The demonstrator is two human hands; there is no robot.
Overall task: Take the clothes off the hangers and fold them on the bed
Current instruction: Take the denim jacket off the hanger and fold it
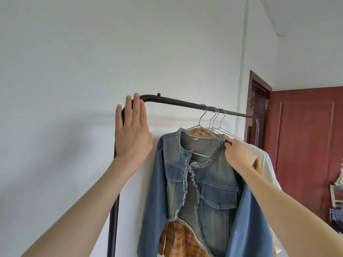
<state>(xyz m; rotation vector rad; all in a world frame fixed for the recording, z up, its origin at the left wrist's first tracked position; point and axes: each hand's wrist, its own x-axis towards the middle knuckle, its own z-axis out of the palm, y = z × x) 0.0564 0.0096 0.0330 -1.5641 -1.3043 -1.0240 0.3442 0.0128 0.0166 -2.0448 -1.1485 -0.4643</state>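
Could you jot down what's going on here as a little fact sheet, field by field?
Place: clothes rail against a white wall
Front garment: denim jacket on a wire hanger
Behind it: orange plaid garment, white garment
Left hand: flat, fingers straight, at the rail's corner
Right hand: pinches the jacket's shoulder
Folding: not begun; the bed is out of view

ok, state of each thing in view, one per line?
Faded blue denim jacket: on a wire hanger, front open.
Orange plaid garment: hanging behind the jacket.
White garment: hanging at the back.
Black metal clothes rail: carrying several hangers.
Left hand: flat at the rail's corner.
Right hand: pinching the jacket's collar.
Dark red door: open.
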